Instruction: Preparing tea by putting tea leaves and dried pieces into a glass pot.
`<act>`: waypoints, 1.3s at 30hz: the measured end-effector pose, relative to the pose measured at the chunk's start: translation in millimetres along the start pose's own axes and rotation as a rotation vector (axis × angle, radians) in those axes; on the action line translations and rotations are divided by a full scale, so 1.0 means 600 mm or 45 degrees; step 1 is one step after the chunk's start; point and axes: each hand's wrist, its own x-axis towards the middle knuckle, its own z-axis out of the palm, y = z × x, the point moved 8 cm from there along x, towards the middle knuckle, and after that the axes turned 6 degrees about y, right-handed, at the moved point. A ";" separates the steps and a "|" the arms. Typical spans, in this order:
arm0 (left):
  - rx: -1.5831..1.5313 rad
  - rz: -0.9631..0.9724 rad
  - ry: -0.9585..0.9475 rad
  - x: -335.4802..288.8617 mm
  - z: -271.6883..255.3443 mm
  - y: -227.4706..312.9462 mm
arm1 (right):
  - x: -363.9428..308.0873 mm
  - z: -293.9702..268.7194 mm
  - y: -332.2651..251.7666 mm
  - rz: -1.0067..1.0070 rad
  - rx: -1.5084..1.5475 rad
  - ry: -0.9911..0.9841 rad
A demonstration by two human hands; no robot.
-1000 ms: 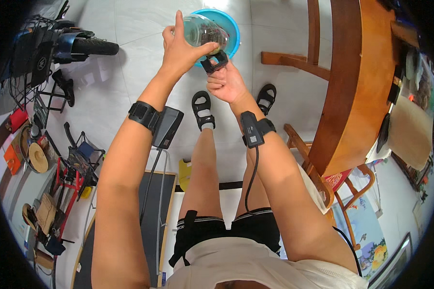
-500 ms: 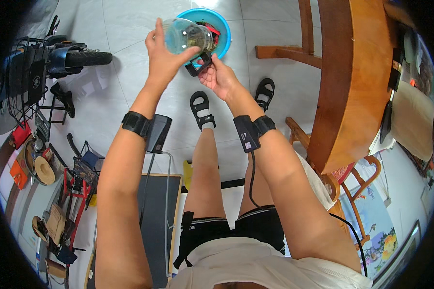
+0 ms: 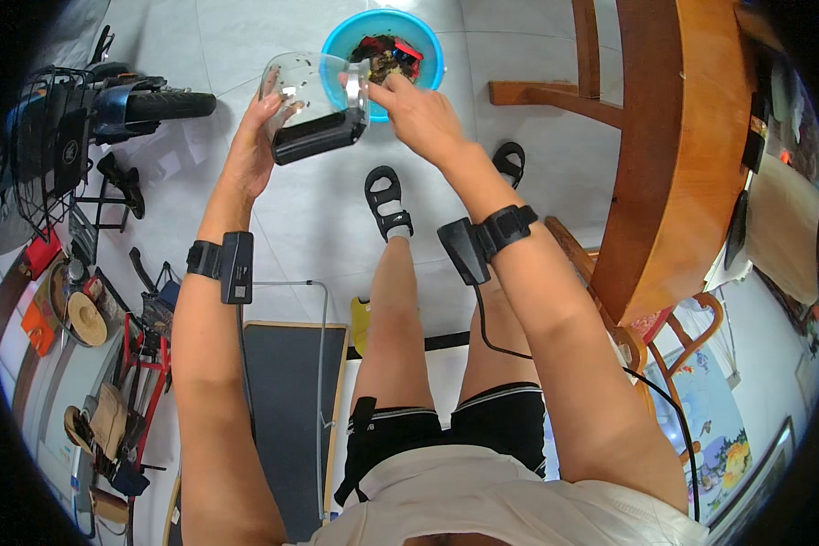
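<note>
A clear plastic pitcher with a thick black handle lies tipped on its side, its mouth toward the blue basin. Dark bits cling to the inside of its wall. My left hand is closed around the pitcher's base end, some fingers showing through the clear side. At the mouth, my right hand reaches in past the rim with a finger stretched out, and the other fingers are partly hidden. Inside the basin on the floor lies dark, wet-looking waste with red pieces.
A wooden table and a chair stand at the right. On the left are a parked two-wheeler's tyre and a red rack with hats. A dark board lies by my legs; cables run from both wrist devices.
The pitcher has moved left and nearer, turning so its handle faces me. My right hand has let go of the handle and moved to the mouth. More waste shows in the basin.
</note>
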 end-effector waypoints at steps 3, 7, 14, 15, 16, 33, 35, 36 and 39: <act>0.068 0.095 -0.135 -0.009 0.022 0.020 | 0.018 0.002 -0.003 -0.064 -0.246 0.000; 0.162 0.284 -0.118 -0.011 0.016 0.051 | 0.026 -0.007 -0.019 -0.122 -0.264 0.082; 0.222 0.546 -0.070 -0.040 0.042 0.116 | 0.020 -0.001 -0.025 0.088 0.309 -0.036; 0.227 0.567 -0.081 -0.043 0.047 0.122 | 0.020 0.001 -0.023 0.147 0.497 -0.034; 0.229 0.566 -0.079 -0.041 0.049 0.123 | 0.022 0.004 -0.026 0.146 0.499 -0.034; 0.454 0.742 -0.065 -0.037 0.074 0.151 | 0.025 -0.030 -0.043 -0.154 0.631 -0.002; 0.486 0.749 -0.078 -0.037 0.074 0.149 | 0.024 -0.025 -0.045 -0.126 0.613 -0.065; 0.517 0.758 -0.092 -0.038 0.075 0.147 | 0.022 -0.018 -0.044 -0.099 0.592 -0.125; 0.505 0.730 -0.129 -0.042 0.078 0.141 | 0.016 -0.004 -0.043 -0.084 0.491 -0.205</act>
